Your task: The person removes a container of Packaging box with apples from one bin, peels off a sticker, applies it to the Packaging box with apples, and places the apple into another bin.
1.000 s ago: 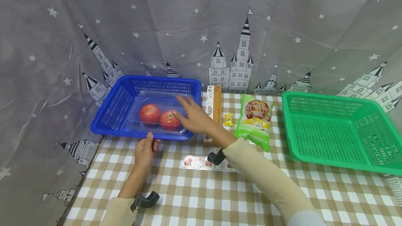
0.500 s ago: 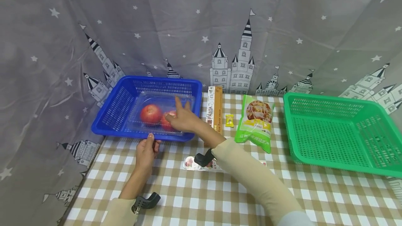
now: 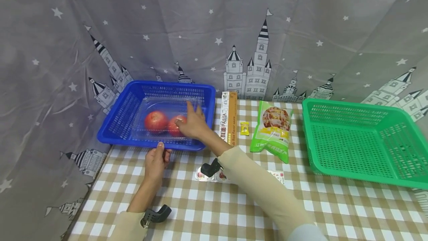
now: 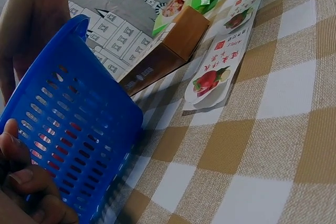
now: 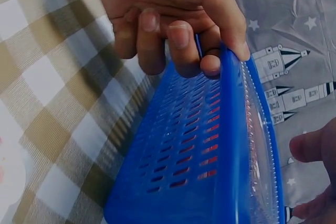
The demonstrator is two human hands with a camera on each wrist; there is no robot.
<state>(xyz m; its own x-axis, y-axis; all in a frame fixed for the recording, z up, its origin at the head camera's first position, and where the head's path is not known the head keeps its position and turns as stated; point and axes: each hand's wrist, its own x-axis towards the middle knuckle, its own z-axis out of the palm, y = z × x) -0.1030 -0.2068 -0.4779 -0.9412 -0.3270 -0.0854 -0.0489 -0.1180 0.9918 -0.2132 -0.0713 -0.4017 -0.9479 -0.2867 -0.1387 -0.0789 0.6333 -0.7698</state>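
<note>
A blue basket (image 3: 115, 122) stands at the table's left. In it sits a clear plastic box (image 3: 142, 133) with two red apples (image 3: 156, 121) showing through. My left hand (image 3: 155, 162) grips the basket's near rim, thumb on top and fingers curled below, as the right wrist view also shows. My right hand (image 3: 193, 122) reaches over the basket's right side, touching the box's right end with fingers spread; it partly covers the right apple. In the right wrist view only some right-hand fingers (image 5: 315, 145) show at the edge, apart from each other.
Right of the basket stand a pasta box (image 3: 229, 118), a small yellow packet (image 3: 245, 128) and a green food bag (image 3: 272, 131). A green basket (image 3: 307, 148) is at the far right. Under my right forearm lies a printed fruit strip (image 4: 212, 74), on the checked tablecloth (image 3: 187, 211).
The right hand has come down and left onto the clear box, which has shifted slightly left with its apples. My left hand keeps its hold on the rim.
</note>
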